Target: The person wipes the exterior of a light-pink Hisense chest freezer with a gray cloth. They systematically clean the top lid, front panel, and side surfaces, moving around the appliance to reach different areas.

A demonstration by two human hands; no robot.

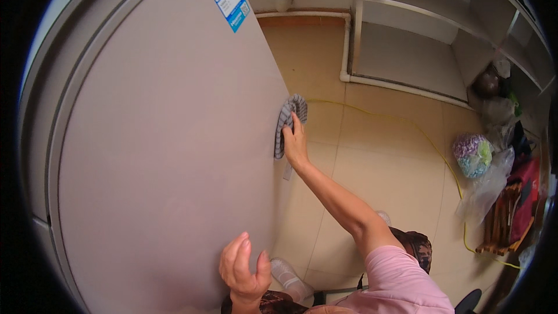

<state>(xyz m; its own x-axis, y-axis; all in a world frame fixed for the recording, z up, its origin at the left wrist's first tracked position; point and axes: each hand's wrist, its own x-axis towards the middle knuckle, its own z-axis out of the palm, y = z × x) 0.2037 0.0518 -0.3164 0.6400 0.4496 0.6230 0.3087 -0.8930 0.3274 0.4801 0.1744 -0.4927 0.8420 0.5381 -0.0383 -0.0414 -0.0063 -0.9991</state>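
The large greyish-pink panel of a refrigerator door (165,139) fills the left half of the view. My right hand (297,146) reaches out to the panel's right edge and grips a grey striped cloth (300,104), which lies folded against that edge. Nearer to me, my left hand (246,266) hovers in front of the lower part of the panel. It holds nothing, and its fingers are bent a little, apart from the thumb. A blue and white label (227,2) with writing and printed codes is stuck on the panel's upper right.
Tiled floor (375,157) spreads to the right, crossed by a yellow cable (409,120). White pipe (392,86) runs along open shelving (405,48). A multicoloured bundle (473,155), clear plastic bags (488,192) and a slatted wooden item (503,222) lie at the right.
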